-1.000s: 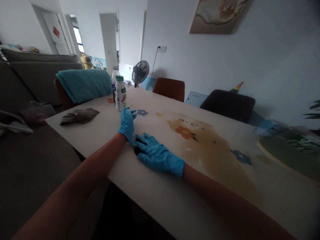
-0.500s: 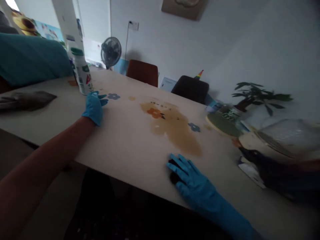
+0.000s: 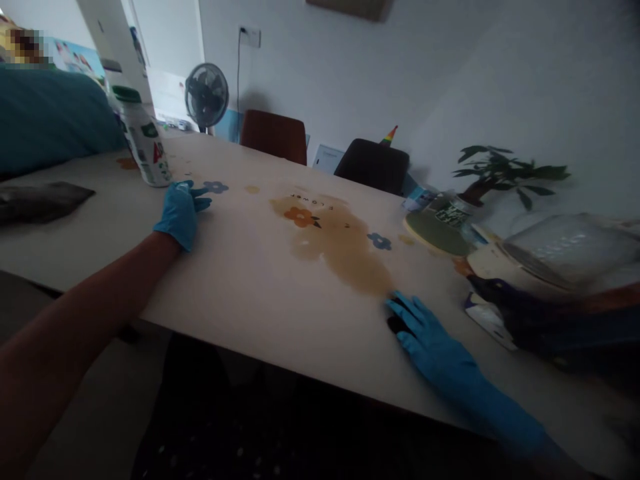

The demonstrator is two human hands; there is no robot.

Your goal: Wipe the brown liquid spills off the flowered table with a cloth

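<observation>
My right hand (image 3: 433, 343), in a long blue glove, presses flat on the white table (image 3: 240, 293) at the near right. Its fingers lie over a small black thing (image 3: 399, 325), mostly covered, whose kind I cannot make out. Just beyond the fingertips begins a tan, wet-looking stain (image 3: 345, 257) on the flower-patterned tabletop. My left hand (image 3: 181, 212), also in a blue glove, rests farther left with fingers apart. It is beside the base of a white bottle (image 3: 145, 143) with a green cap; whether they touch is unclear.
Left lies a grey cloth-like thing (image 3: 47, 202). At right are a potted plant (image 3: 465, 200), a green round mat (image 3: 430, 230), a pale container (image 3: 515, 267), a transparent bag (image 3: 575, 250) and a dark bundle (image 3: 550, 327). Chairs (image 3: 274, 135) and a fan (image 3: 207, 97) stand beyond the table.
My right hand has slid to the right and slightly away from me with the black thing beneath it. My left hand stays by the bottle. The view has shifted a little.
</observation>
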